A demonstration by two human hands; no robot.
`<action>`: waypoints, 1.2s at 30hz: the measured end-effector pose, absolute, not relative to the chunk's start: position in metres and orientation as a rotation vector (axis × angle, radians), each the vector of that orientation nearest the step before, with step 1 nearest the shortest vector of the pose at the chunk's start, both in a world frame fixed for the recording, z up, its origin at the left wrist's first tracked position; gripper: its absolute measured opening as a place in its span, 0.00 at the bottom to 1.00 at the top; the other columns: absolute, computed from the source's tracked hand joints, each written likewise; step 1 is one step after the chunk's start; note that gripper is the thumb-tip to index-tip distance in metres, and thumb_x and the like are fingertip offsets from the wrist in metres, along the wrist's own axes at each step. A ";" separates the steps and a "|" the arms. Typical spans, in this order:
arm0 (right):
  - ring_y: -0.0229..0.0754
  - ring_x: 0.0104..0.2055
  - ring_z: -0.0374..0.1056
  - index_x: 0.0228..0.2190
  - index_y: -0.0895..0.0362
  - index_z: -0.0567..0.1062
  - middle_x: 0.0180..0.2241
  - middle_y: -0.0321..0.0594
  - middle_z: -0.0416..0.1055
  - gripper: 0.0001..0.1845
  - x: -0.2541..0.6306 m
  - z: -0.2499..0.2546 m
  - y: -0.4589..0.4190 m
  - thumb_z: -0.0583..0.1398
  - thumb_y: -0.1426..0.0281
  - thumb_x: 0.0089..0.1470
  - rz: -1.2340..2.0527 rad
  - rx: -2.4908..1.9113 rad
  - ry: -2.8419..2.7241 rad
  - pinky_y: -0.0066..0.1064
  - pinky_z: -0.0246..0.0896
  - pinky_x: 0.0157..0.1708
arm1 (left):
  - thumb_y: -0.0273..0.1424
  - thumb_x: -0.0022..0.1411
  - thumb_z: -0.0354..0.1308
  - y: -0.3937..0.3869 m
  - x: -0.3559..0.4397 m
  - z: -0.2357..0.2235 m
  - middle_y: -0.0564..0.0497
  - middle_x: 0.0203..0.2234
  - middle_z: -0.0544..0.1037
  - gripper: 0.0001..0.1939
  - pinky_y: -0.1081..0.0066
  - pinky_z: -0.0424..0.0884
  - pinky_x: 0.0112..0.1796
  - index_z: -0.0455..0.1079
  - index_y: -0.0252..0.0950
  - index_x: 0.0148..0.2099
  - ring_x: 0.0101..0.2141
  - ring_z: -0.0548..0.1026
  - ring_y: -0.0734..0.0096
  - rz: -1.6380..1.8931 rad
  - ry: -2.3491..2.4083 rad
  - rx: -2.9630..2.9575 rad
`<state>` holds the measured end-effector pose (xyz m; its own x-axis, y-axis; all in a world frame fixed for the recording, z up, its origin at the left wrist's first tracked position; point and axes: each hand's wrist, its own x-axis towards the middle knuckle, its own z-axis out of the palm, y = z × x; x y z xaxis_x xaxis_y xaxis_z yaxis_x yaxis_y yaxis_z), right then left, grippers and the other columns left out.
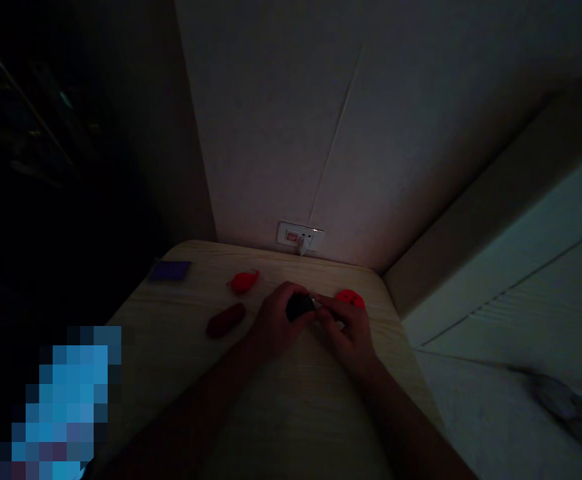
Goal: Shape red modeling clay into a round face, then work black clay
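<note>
Over the middle of the wooden tabletop, my left hand [277,319] is wrapped round a dark round object [299,306]; its exact kind is too dim to make out. My right hand [349,331] meets it from the right, thumb and fingers pinched at the object's edge. Whether a small part sits between those right fingertips I cannot tell. Just behind the right hand lies a bright red round piece [351,299] with dark marks, partly covered by the hand. Left of my left hand are a small red object [243,282] with pointed ends and a dark red oblong case [225,321].
The light wooden tabletop [181,313] meets a wall with a socket plate [299,236] and a plug in it. A purple-blue flat packet [169,270] lies near the left edge. A pale panel [511,267] borders the right side. A blurred blue patch [71,400] covers the lower left.
</note>
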<state>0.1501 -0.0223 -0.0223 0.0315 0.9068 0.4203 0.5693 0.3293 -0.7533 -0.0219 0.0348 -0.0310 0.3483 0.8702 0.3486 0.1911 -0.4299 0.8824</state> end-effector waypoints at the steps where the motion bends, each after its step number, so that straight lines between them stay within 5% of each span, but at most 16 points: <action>1: 0.45 0.28 0.74 0.48 0.56 0.83 0.31 0.43 0.82 0.18 0.150 -0.022 -0.023 0.60 0.66 0.61 0.433 -1.356 -1.659 0.33 0.68 0.27 | 0.34 0.56 0.70 0.035 -0.022 -0.030 0.50 0.40 0.78 0.17 0.63 0.72 0.45 0.70 0.38 0.45 0.41 0.76 0.63 1.111 0.935 1.825; 13: 0.39 0.23 0.64 0.46 0.56 0.81 0.22 0.34 0.70 0.15 0.148 -0.025 -0.020 0.60 0.65 0.60 0.564 -1.263 -1.563 0.28 0.60 0.23 | 0.36 0.55 0.70 0.033 -0.021 -0.028 0.51 0.38 0.79 0.18 0.64 0.73 0.42 0.71 0.38 0.45 0.39 0.77 0.63 1.095 0.940 1.884; 27: 0.43 0.32 0.68 0.45 0.53 0.81 0.32 0.41 0.71 0.13 0.145 -0.012 -0.023 0.59 0.67 0.62 0.445 -1.113 -1.786 0.34 0.66 0.31 | 0.20 0.54 0.63 0.039 -0.022 -0.036 0.49 0.41 0.80 0.16 0.62 0.72 0.47 0.73 0.39 0.45 0.44 0.77 0.61 1.038 0.856 2.016; 36: 0.44 0.33 0.69 0.45 0.54 0.82 0.32 0.42 0.72 0.13 0.144 -0.010 -0.024 0.58 0.69 0.63 0.364 -1.166 -1.787 0.35 0.64 0.31 | 0.25 0.55 0.68 0.041 -0.025 -0.034 0.47 0.42 0.83 0.14 0.59 0.71 0.49 0.76 0.37 0.46 0.45 0.78 0.55 1.011 0.993 2.110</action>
<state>0.1444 -0.0242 -0.0099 -0.1072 0.8327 0.5433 0.5544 0.5036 -0.6626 -0.0253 0.0412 -0.0340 0.4329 0.8163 0.3824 0.3674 -0.5471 0.7521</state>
